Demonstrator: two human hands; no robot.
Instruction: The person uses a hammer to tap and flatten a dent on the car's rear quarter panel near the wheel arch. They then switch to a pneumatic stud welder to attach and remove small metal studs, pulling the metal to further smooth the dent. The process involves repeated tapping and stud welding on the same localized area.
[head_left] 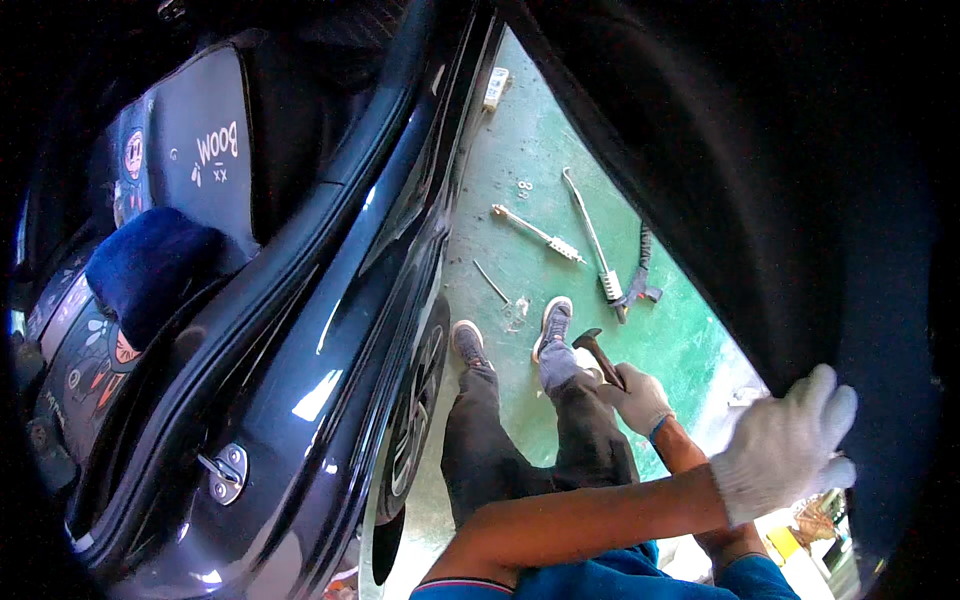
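Note:
My left hand point(785, 440), in a white knit glove, reaches across to the right and lies against a dark door panel point(700, 170), its fingers extended. Below and left of it, my right hand point(640, 400), also gloved, grips a hammer point(590, 340) with a dark head, held over my legs. On the left is the glossy dark car body point(330, 370) at the door opening, with a metal latch striker point(228, 474).
Several tools, including a slide hammer point(585, 225) and a shorter rod tool point(530, 228), lie on the green floor point(680, 340) beyond my shoes point(555, 325). A wheel point(415, 400) is below the body. Inside are a patterned seat point(200, 140) and blue cushion point(155, 270).

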